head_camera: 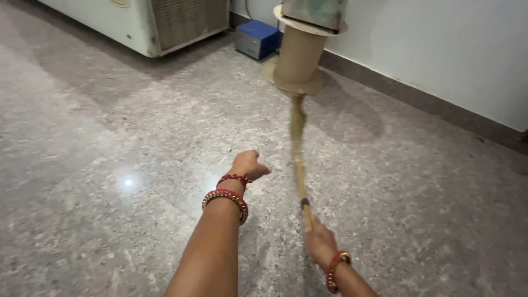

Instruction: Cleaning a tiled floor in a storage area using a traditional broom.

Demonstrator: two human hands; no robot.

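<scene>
My right hand (320,242) has its fingers clenched on a broom (298,159) whose blurred bristles reach the cardboard spool (300,55) at the floor's (110,165) far edge by the wall; my left hand (248,164) hangs loosely fisted, empty.

Under me the speckled grey stone floor (110,137) carries a cardboard spool (297,58), blue box (256,38) and white cabinet (143,22) along its far edge.

A large cardboard spool (300,58) stands on the speckled stone floor (110,165) near the far wall (440,49). A small blue box (256,38) sits beside a white appliance (148,22).
</scene>
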